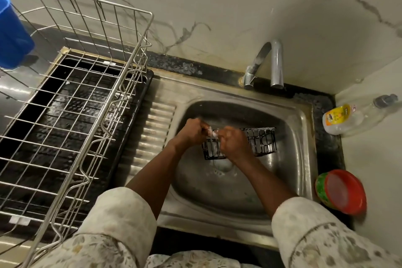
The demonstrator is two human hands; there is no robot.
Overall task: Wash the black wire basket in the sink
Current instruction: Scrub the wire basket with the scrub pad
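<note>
Inside the basin of the steel sink (291,128): black wire basket (264,141), long axis left to right, raised off the basin floor and positioned just behind the drain (224,165).

Left hand (192,131): at the left end of the basket, fingers curled tight round the upper rim wire.

Right hand (233,144): just beside the left hand, in front of the basket's near wall, fingers curled over the top rim. White suds (214,134) between the two hands, at the fingertips; impossible to tell whether a scrubber sits inside the right fist.

Behind the basin: curved metal faucet (272,61), spout over the rear edge of the sink.

Left of the sink: steel wire dish rack (87,85) on a black tray (134,115), blue cup (13,35) at its far left edge.

Right of the sink, on the dark counter: clear bottle (343,118) with a yellow label, lying on its side; nearer, a green container with a red lid (341,191)
</note>
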